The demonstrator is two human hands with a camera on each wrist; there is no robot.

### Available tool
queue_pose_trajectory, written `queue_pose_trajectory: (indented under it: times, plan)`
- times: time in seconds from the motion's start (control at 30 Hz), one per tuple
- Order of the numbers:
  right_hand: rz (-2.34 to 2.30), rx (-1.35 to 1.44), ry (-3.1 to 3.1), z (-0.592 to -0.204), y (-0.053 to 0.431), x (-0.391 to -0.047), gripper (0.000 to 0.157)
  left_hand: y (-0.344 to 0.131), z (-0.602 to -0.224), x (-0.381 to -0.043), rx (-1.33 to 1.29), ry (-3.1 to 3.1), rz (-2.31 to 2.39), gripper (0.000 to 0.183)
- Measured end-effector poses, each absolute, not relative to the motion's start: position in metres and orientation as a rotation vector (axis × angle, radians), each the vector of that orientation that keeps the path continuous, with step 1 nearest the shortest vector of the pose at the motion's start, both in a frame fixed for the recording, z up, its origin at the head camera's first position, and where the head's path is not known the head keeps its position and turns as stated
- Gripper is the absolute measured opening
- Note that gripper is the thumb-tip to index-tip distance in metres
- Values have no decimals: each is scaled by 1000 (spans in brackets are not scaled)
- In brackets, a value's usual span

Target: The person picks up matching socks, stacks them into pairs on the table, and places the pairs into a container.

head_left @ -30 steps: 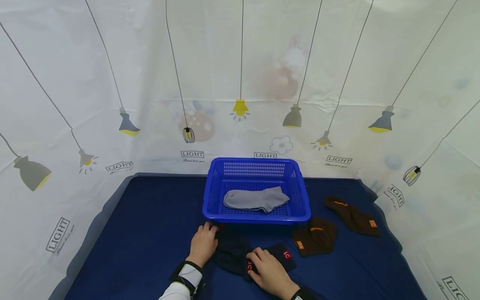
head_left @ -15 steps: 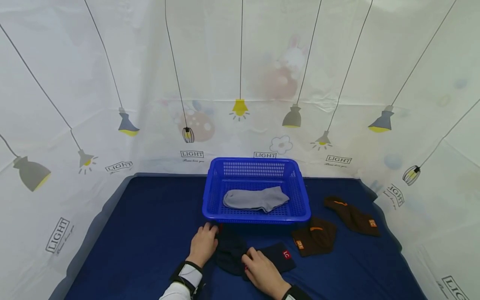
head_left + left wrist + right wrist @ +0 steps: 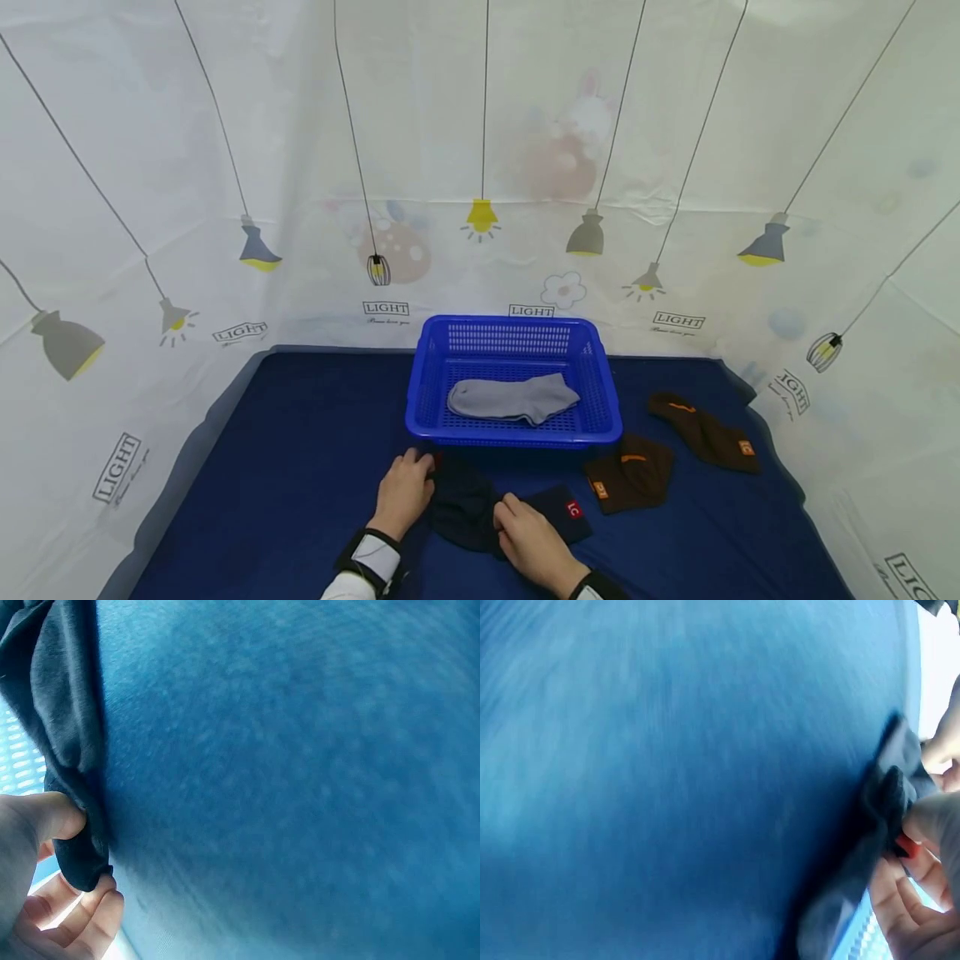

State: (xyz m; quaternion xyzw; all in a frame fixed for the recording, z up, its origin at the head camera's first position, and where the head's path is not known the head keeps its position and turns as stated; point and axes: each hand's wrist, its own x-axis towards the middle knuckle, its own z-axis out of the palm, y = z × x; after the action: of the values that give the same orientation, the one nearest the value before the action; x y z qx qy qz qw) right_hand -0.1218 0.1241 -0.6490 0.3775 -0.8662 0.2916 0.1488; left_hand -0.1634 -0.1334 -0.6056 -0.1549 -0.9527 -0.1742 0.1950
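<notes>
A dark sock (image 3: pixel 463 507) lies on the cloth just in front of the blue basket. My left hand (image 3: pixel 403 493) pinches its far left end; in the left wrist view the thumb and fingertips close on the dark fabric (image 3: pixel 79 859). At the near right end, my right hand (image 3: pixel 534 540) pinches the sock, and the right wrist view has a red label (image 3: pixel 908 846) between its fingers. A second dark sock (image 3: pixel 557 507) with a red label lies beside the right hand, partly covered by it.
The blue basket (image 3: pixel 514 440) stands at the back middle with grey socks (image 3: pixel 512 398) inside. To the right lie two brown socks with orange labels, one nearer (image 3: pixel 637 479) and one farther (image 3: pixel 708 437). A white printed sheet (image 3: pixel 480 125) rises behind the dark blue cloth (image 3: pixel 300 467).
My right hand has shifted slightly left along the sock, and its fingers now cover the red label that showed earlier. The left hand stays at almost the same spot.
</notes>
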Motion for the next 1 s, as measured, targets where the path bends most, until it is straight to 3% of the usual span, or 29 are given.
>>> queue_pose_trajectory:
  times: [0.47,1.0]
  plan:
    - [771,880,-2652,-672,190,-147,41,-150,-665,-172,-506,-2482,-455,43]
    - [763,822,-2645,-680,238,-150,47,-107,-609,-113,-573,-2521,-622,37]
